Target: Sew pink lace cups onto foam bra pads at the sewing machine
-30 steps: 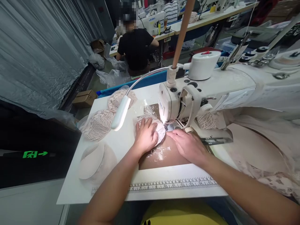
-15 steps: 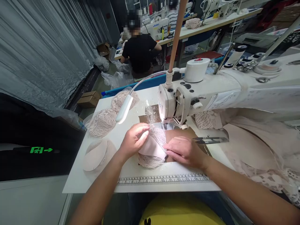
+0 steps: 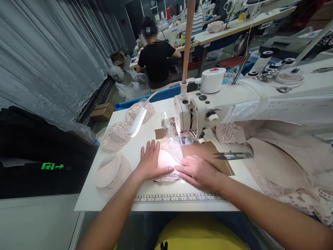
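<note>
A pale pink lace bra cup [image 3: 169,159] lies on the white sewing table [image 3: 122,194], just in front of the needle area of a white sewing machine [image 3: 197,107]. My left hand [image 3: 150,163] lies flat on its left side, fingers stretched out. My right hand [image 3: 197,171] presses flat on its right edge, fingers together and extended. The machine's gooseneck lamp [image 3: 137,121] lights the cup from above.
Lace cups [image 3: 117,136] and foam cups [image 3: 108,172] sit at the table's left. Thread snips [image 3: 232,155] lie on the brown plate to the right. Loose lace fabric [image 3: 299,201] piles at far right. A ruler [image 3: 179,198] runs along the front edge. A person in black sits at another machine behind.
The cup came back from under the needle toward me. My left hand, which had pinched the cup half a second ago, now lies flat on it. My right hand moved back with it.
</note>
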### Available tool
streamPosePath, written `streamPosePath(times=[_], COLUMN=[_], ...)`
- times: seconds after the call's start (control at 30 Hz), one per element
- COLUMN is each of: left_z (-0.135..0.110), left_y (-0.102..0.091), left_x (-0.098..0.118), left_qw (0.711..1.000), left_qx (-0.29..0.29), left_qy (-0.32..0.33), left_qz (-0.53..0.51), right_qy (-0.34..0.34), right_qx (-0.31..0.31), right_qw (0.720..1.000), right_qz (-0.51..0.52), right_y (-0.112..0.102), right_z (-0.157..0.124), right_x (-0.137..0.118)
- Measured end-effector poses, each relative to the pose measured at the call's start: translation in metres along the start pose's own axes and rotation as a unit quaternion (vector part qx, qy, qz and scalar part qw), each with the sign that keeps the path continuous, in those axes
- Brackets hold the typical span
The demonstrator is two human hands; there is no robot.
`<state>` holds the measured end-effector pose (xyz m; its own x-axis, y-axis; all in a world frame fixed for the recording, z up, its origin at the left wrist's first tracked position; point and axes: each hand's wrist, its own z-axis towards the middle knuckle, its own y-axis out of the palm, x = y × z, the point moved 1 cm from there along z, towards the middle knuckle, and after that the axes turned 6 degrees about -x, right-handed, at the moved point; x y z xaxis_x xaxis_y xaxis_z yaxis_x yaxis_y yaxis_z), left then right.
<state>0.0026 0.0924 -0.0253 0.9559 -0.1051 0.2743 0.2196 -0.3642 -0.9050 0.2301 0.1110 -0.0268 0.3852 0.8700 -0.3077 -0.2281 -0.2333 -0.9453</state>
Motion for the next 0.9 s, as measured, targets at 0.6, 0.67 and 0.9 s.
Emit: streamPosePath(times=[0.6, 0.67, 0.9], left_z=[0.063, 0.066, 0.076], left_y=[-0.044, -0.045, -0.053], left_x=[0.016, 0.016, 0.007], left_qw=[0.969, 0.955, 0.888], left_qx=[-0.055, -0.097, -0.275], left_qy=[0.128, 0.15, 0.174], left_qz=[-0.202, -0.237, -0.325], right_qy=[0.05, 0.086, 0.095], right_qx=[0.077, 0.065, 0.051], right_qw=[0.996, 0.993, 0.993], right_qz=[-0.018, -0.043, -0.043], right_y=[-0.004, -0.004, -0.001], right_z=[-0.005, -0.004, -0.003], right_x=[0.017, 0.022, 0.025])
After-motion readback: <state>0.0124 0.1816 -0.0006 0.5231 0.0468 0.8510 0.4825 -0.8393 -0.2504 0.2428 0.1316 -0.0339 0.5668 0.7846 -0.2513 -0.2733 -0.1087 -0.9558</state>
